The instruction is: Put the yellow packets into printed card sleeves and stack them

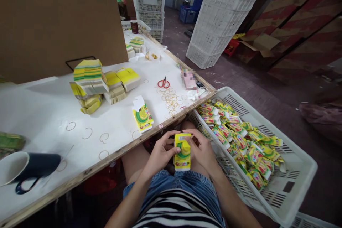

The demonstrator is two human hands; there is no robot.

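Observation:
Over my lap, a small yellow and green printed carton is held upright between both hands. My left hand grips its left side, thumb across the front face. My right hand closes on the upper right side, its fingers at the top edge. What my fingertips do behind the carton is hidden. On the table just ahead lies a flat stack of similar cartons with white flaps showing. To my right, a white plastic crate holds many folded yellow cartons.
Bundles of flat cartons lie on the white table, near red-handled scissors and scattered rubber bands. A dark blue mug stands at left. Stacked white crates rise beyond the table's wooden edge.

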